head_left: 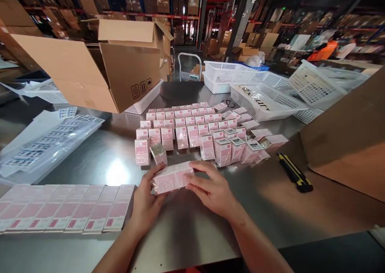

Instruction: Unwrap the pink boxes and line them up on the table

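Between my hands, above the table's front part, is a small pink-and-white box (173, 178) in shiny clear wrap. My left hand (147, 203) grips its left end, fingers behind and thumb below. At its right end, my right hand (212, 189) closes on it with thumb and fingers. Just beyond stand rows of similar pink boxes (193, 136), several tilted or lying over at the right. One box (158, 153) with a silvery top leans near my left fingertips. To the left, a flat row of pink boxes (80, 209) lies side by side.
A yellow-and-black utility knife (294, 172) lies right, beside a large cardboard box (349, 144). An open carton (129, 72) stands back left, near label sheets (51, 140) in plastic. White perforated baskets (264, 100) fill the back right. A person in orange (325, 50) is far off.
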